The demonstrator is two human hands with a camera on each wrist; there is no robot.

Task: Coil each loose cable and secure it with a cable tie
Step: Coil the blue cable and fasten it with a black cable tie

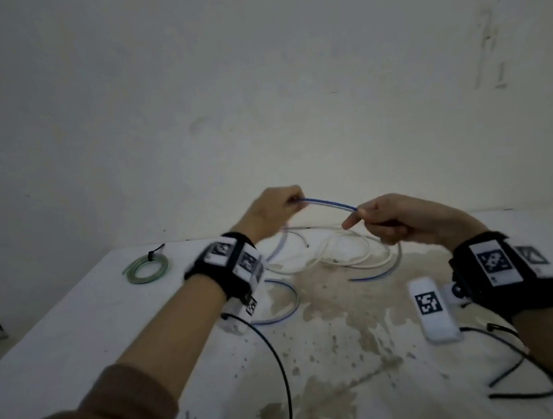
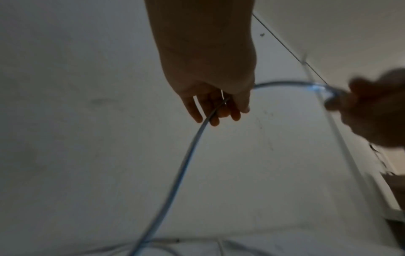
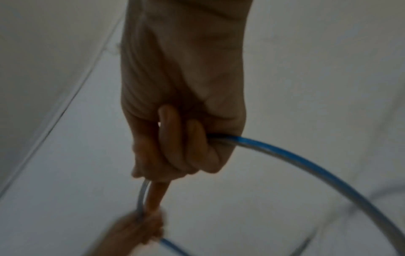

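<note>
Both hands are up over the table, and between them runs one blue cable. We have the left hand pinching it at the fingertips, fingers curled in around the strand; in the left wrist view that same cable drops out below the fingers and curves down toward the tabletop. The right hand is wrapped around the cable in a fist, and the right wrist view shows it plainly: the fingers fold over the blue line, which leaves the fist on one side and sweeps off in a wide arc, while a short stretch runs from the fist to the other hand.

So one short raised span between two gripping hands, and the rest of the blue cable lies slack on the table: we count two blue arcs there, one near the left wrist, one just beyond the right hand.

Behind the hands sits a loose tangle of white cable; how many separate strands it holds we cannot tell. Off to the far left, one green cable coil lies flat, wound in a neat ring with one dark cable tie on it, well apart from everything else.

Two black wrist straps with printed markers, one per arm, each with a thin black lead trailing back.
</note>
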